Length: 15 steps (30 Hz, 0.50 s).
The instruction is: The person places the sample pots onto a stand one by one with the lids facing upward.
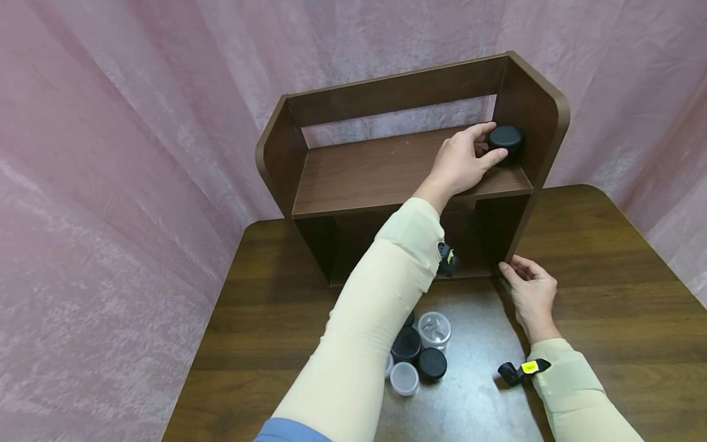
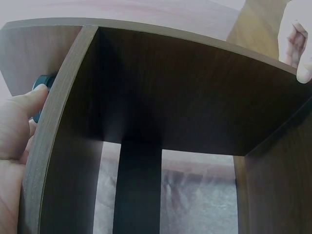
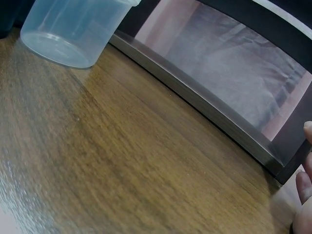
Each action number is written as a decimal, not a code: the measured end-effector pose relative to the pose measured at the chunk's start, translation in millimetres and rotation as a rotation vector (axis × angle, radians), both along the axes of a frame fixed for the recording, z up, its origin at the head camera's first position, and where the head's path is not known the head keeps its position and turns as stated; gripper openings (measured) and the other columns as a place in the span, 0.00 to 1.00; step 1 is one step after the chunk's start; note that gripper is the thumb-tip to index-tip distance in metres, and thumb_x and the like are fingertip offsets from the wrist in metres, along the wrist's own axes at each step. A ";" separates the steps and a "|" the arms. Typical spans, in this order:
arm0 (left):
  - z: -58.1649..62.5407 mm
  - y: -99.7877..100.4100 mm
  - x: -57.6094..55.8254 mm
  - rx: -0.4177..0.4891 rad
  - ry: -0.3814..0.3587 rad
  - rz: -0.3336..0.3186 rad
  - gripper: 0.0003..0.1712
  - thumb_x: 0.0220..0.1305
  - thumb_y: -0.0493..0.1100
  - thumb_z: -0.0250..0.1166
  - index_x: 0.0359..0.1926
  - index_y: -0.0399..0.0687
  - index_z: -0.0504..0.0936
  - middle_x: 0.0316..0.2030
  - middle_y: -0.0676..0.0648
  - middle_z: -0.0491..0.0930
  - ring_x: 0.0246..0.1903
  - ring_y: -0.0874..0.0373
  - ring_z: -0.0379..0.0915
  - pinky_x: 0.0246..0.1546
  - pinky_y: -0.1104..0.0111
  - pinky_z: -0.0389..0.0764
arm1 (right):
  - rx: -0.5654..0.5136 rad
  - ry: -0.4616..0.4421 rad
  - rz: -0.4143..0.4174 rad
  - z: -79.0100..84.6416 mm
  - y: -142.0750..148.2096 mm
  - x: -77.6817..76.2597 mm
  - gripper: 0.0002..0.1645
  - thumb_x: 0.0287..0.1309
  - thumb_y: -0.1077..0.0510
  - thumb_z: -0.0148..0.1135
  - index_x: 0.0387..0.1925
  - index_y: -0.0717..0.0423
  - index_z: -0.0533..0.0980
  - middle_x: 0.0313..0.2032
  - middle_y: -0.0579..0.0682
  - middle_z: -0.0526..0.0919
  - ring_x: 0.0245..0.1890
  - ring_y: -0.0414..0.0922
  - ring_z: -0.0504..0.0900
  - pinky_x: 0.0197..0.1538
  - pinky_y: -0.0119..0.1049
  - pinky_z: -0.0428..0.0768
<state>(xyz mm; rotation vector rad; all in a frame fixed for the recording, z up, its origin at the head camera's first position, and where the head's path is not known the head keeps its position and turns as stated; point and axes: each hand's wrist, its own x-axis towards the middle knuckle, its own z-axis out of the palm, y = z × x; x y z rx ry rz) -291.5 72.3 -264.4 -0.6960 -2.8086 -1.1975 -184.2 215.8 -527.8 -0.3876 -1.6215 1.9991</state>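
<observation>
On the upper deck of a brown wooden desk shelf point(image 1: 381, 162), a small round black jar point(image 1: 505, 136) stands near the right side panel. My left hand point(image 1: 461, 158) reaches across and holds the jar between thumb and fingers. In the left wrist view the shelf board hides part of the jar point(image 2: 43, 82) and of the left hand point(image 2: 17, 126). My right hand point(image 1: 533, 298) is at the shelf's lower right front corner, its thumb on the side panel's front edge and its fingers on the outer side. Only part of the right hand point(image 3: 304, 183) shows in the right wrist view.
Several small tubs stand on the wooden table point(image 1: 265, 344) before the shelf: a clear tub point(image 1: 434, 329), black-lidded jars point(image 1: 432, 364) and a white-lidded tub point(image 1: 405, 379). My left forearm hides some. A pink curtain point(image 1: 138, 153) hangs behind.
</observation>
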 end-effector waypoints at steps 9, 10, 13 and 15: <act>0.6 0.5 2.2 -0.021 -0.006 -0.002 0.35 0.62 0.56 0.64 0.69 0.65 0.65 0.50 0.61 0.77 0.48 0.72 0.72 0.47 0.83 0.68 | 0.018 -0.016 -0.003 -0.5 0.6 2.3 0.16 0.45 0.68 0.74 0.40 0.66 0.83 0.31 0.43 0.84 0.35 0.38 0.80 0.34 0.20 0.78; 0.5 0.4 2.5 -0.026 -0.010 -0.001 0.35 0.62 0.56 0.64 0.69 0.66 0.65 0.50 0.61 0.77 0.48 0.73 0.72 0.47 0.82 0.68 | 0.019 -0.027 0.000 -0.4 0.6 3.0 0.16 0.46 0.68 0.74 0.40 0.65 0.83 0.32 0.43 0.84 0.35 0.38 0.80 0.34 0.20 0.78; 1.0 0.2 3.2 -0.030 -0.019 0.000 0.36 0.62 0.56 0.64 0.70 0.66 0.64 0.50 0.61 0.78 0.48 0.73 0.72 0.48 0.82 0.69 | 0.023 -0.055 0.010 0.2 0.5 4.2 0.17 0.46 0.67 0.74 0.41 0.63 0.83 0.33 0.43 0.84 0.37 0.38 0.79 0.35 0.20 0.78; 1.3 -0.2 3.3 -0.027 -0.023 0.002 0.36 0.62 0.56 0.64 0.70 0.67 0.63 0.50 0.61 0.77 0.49 0.73 0.72 0.48 0.82 0.69 | 0.020 -0.066 0.015 0.3 0.5 4.3 0.17 0.46 0.66 0.74 0.41 0.62 0.83 0.34 0.44 0.84 0.37 0.39 0.79 0.35 0.20 0.78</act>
